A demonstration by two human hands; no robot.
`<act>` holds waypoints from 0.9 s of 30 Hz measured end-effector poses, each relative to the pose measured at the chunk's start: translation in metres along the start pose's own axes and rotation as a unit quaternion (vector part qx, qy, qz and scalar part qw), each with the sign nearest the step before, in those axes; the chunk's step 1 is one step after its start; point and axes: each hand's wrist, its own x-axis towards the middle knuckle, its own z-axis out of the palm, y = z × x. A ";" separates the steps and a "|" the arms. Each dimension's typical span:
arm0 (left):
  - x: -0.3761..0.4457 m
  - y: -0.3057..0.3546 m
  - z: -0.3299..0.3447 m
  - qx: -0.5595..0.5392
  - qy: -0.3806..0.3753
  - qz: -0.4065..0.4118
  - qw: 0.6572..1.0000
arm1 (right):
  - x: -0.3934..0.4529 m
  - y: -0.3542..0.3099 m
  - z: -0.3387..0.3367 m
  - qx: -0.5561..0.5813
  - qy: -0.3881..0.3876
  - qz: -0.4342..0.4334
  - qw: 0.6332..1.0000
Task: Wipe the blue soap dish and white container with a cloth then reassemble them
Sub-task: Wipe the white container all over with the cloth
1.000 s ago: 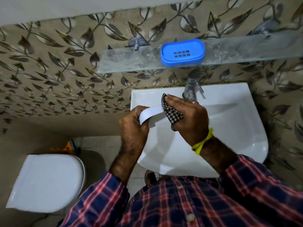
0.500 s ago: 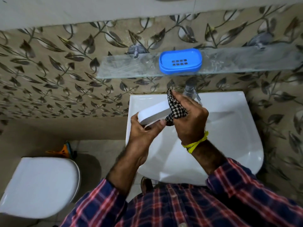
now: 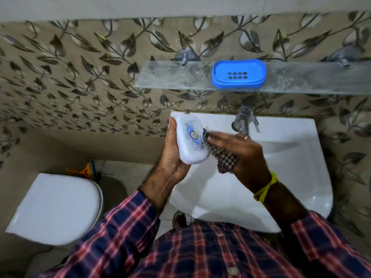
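Over the white sink (image 3: 281, 177), my left hand (image 3: 170, 157) grips the white container (image 3: 190, 139) from its left side, thumb along the far edge and palm cupped under its near end. The container's broad face, with a small round logo on it, is turned up toward me; its long axis runs from the sink's back left corner down toward my chest, leaning slightly right at the near end. My right hand (image 3: 241, 151) holds the checked cloth (image 3: 222, 157) against the container's right edge, fingers fairly straight and pressing the fabric, which is blurred. The blue soap dish (image 3: 239, 74) sits apart on the glass shelf (image 3: 170, 77) above the sink, drain holes up, its long axis along the shelf. The tap (image 3: 244, 121) stands just behind my right hand.
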 end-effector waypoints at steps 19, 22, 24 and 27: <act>0.011 -0.006 -0.003 0.012 -0.096 -0.034 0.995 | 0.019 -0.034 0.024 -0.003 0.047 0.058 0.997; 0.012 -0.014 -0.003 0.012 -0.108 -0.064 0.992 | 0.018 -0.028 0.027 -0.002 0.079 0.089 0.993; 0.015 -0.017 -0.006 0.008 -0.094 -0.070 0.993 | 0.014 -0.029 0.029 -0.026 0.076 0.075 0.994; 0.017 -0.015 -0.007 0.033 -0.112 -0.055 0.992 | 0.002 -0.028 0.027 -0.063 0.057 0.034 0.996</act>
